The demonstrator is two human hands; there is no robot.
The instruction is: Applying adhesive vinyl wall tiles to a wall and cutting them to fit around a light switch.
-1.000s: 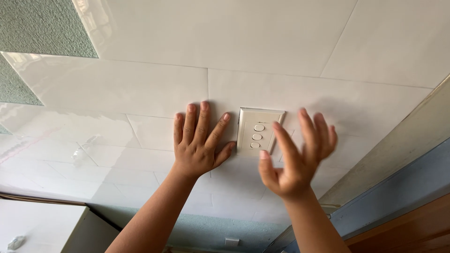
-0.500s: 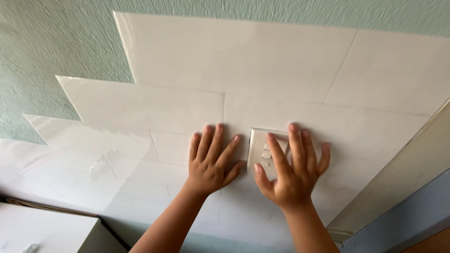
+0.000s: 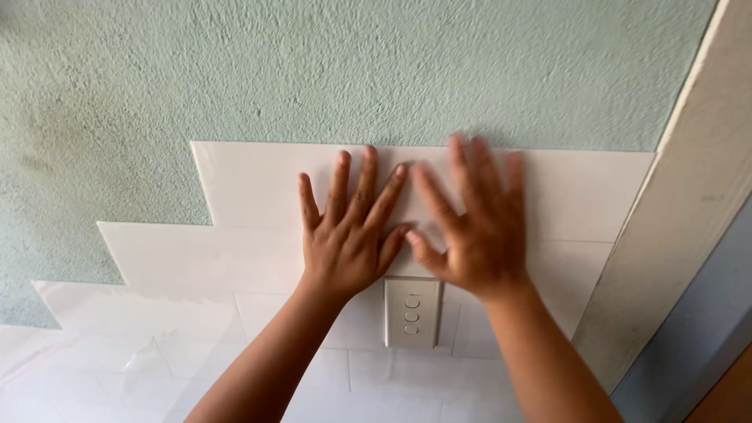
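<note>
Your left hand [image 3: 348,239] lies flat on the top white glossy wall tile [image 3: 258,184] in the middle of the frame. Its fingers are spread wide and point up, and it holds nothing. Your right hand [image 3: 470,227] lies just beside it to the right, on the same row of tile. It is also flat with its fingers spread wide, and it holds nothing. The right hand looks a bit blurry. The two thumbs are very close together; you cannot tell if they touch.

The top white tile runs from the middle left of the frame across to the right, under both of your palms. Its top edge lies just above your fingertips.

Right below your hands, between your two wrists, sits a white upright switch plate with three round buttons [image 3: 412,313]. The heel of your right hand is just above it.

More white tiles [image 3: 180,258] step down like stairs toward the lower left of the frame. The rest of the wall is rough pale green plaster [image 3: 313,70], filling the whole upper part of the frame. On the right side a cream-coloured door frame [image 3: 666,211] slants from the upper right down toward the lower middle.
</note>
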